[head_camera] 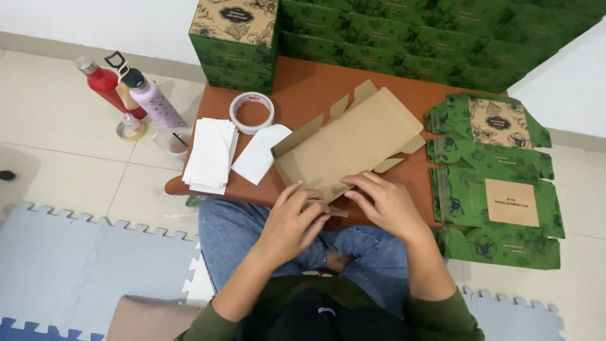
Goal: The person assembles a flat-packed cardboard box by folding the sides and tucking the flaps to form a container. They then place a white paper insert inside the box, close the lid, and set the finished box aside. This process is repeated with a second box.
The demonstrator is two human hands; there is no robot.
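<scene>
The left hand point(291, 218) and right hand point(385, 203) both pinch the near flap of a half-folded brown cardboard box point(353, 142), which lies at the middle of the brown bench point(303, 82), reaching its near edge. A tape roll point(251, 112) and white paper sheets point(211, 155) sit toward the left edge; flat green box blanks point(492, 183) overhang the right edge.

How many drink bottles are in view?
2: a red bottle and a lilac bottle, lying side by side on the floor left of the low table. None appear hidden.
</scene>
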